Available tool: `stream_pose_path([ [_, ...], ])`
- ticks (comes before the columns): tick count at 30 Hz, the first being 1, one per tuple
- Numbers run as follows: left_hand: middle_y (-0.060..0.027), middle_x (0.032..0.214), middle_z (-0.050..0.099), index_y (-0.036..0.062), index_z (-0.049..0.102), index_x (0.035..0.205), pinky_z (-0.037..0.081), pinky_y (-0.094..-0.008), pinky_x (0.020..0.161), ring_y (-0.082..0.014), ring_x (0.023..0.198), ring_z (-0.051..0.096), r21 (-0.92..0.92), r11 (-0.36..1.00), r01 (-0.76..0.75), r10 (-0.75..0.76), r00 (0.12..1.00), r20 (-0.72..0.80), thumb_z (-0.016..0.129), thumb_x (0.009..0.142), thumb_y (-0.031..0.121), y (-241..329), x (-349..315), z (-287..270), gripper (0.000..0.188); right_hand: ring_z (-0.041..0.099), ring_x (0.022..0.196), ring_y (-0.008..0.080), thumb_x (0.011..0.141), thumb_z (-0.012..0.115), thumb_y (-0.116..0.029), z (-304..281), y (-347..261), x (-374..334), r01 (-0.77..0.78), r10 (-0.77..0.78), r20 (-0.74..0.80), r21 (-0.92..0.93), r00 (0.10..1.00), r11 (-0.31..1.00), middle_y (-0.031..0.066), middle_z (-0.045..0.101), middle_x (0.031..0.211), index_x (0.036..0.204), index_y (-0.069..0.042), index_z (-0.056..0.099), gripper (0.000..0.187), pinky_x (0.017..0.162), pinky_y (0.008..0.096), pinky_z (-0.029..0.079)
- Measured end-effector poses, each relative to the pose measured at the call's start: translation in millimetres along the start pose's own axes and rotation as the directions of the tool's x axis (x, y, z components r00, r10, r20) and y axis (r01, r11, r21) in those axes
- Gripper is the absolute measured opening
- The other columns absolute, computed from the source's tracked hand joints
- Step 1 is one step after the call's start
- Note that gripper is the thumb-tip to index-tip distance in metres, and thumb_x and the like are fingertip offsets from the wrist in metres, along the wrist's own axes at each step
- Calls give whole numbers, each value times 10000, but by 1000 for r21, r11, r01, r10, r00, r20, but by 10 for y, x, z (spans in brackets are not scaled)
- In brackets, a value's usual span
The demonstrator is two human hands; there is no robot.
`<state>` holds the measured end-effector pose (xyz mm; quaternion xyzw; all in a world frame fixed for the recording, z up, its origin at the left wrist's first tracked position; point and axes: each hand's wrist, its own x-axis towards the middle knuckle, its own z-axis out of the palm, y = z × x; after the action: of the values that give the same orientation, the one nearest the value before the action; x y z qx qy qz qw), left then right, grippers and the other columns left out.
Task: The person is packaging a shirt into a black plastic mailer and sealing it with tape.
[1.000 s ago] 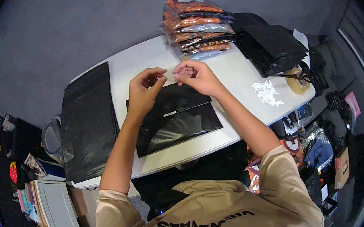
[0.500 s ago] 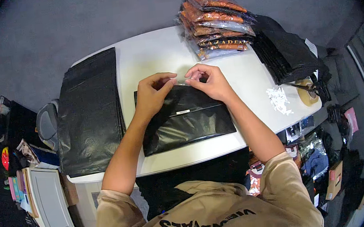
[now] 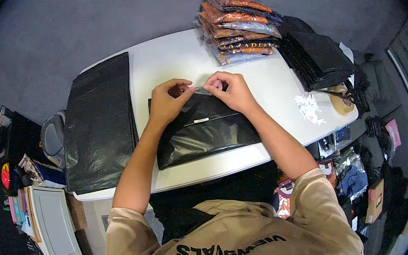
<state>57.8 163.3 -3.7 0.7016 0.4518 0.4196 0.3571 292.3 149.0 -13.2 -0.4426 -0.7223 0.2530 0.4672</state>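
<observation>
A folded black plastic mailing bag (image 3: pixel 208 142) lies flat on the white table (image 3: pixel 156 57) in front of me, with a small white label (image 3: pixel 201 120) near its middle. Over its far edge, my left hand (image 3: pixel 167 103) and my right hand (image 3: pixel 233 94) almost meet, thumbs and forefingers pinched. Between the fingertips runs a short, shiny, clear strip (image 3: pixel 200 89), probably plastic; both hands grip it. Its exact kind is too small to make out.
Large black plastic bags (image 3: pixel 98 129) cover the table's left end. Bagged orange and dark garments (image 3: pixel 240 27) form a stack at the back. To the right are folded black cloth items (image 3: pixel 319 59), loose white tags (image 3: pixel 308 109) and a tape roll (image 3: pixel 343 101).
Both hands have drawn slightly closer together at the far edge of the black bag, still pinching. The view has shifted a little; nothing else has visibly moved.
</observation>
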Motion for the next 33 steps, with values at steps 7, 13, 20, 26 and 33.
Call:
stream_pose_path([
  [7,-33,989,754,75,806,1105,546,-285,745,-135,826,675,110,956,-270,273,962,-13,899,841,148,36,-46,105,290,654,691,187,905,829,-178,-12,-94,-16,62,-61,11,-89,998,994,104,716,795,977,-54,787,150,683,326,541],
  [13,-64,928,774,42,815,1031,560,-303,767,-138,811,692,142,970,-199,199,980,17,867,879,137,56,-45,132,187,661,766,222,878,825,-144,-25,-128,-19,122,-116,50,-144,992,982,72,716,787,963,-71,769,126,737,363,545],
  [20,-97,946,796,13,810,1022,568,-308,795,-156,845,730,119,979,-168,174,984,-39,811,945,154,28,-52,101,161,669,776,219,867,831,-130,-27,-148,-21,175,-168,60,-142,984,974,61,740,820,1037,-81,761,190,747,365,548],
  [26,-107,954,791,6,804,1038,568,-313,805,-162,852,733,105,980,-169,175,983,-52,794,966,159,26,-50,73,169,666,719,141,874,837,-114,-18,-125,-34,38,-36,89,-28,995,999,55,749,823,1087,-72,763,230,694,316,543],
  [33,-96,979,790,2,803,1042,564,-311,802,-140,860,710,68,988,-139,148,975,-168,806,959,162,-42,52,-39,180,590,636,95,882,834,-103,-128,-29,-16,-22,21,-66,-16,998,1000,33,695,734,1057,-46,741,206,629,273,509],
])
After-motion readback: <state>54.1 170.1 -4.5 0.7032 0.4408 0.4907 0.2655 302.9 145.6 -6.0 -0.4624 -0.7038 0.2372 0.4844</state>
